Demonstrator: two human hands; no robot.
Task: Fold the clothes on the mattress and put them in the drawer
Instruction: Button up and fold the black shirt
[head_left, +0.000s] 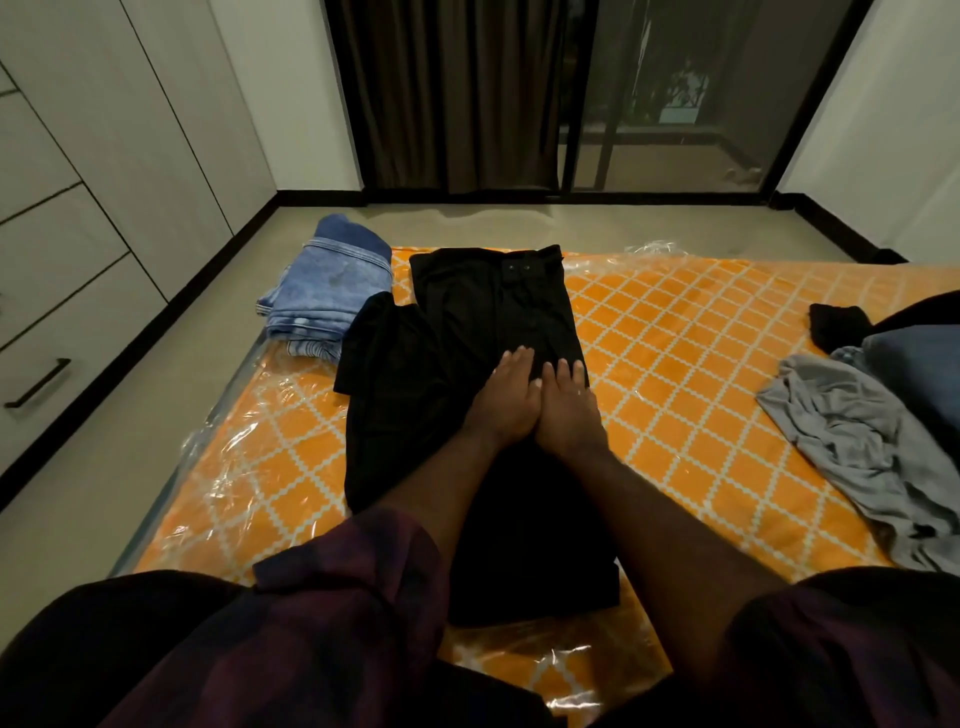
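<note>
Black trousers (488, 312) lie lengthwise on the orange patterned mattress (675, 332), waistband at the far end. My left hand (506, 392) and my right hand (566, 400) rest flat side by side on the middle of the trousers, fingers straight, pressing the cloth. A second black garment (379, 343) lies partly under the trousers on their left side. A folded stack of blue jeans (327, 291) sits at the mattress's far left corner.
A crumpled grey garment (857, 436) and dark clothes (904, 343) lie at the right edge. White drawers with a black handle (39, 382) line the left wall. Dark curtains (447, 93) and a glass door (675, 93) stand beyond the floor.
</note>
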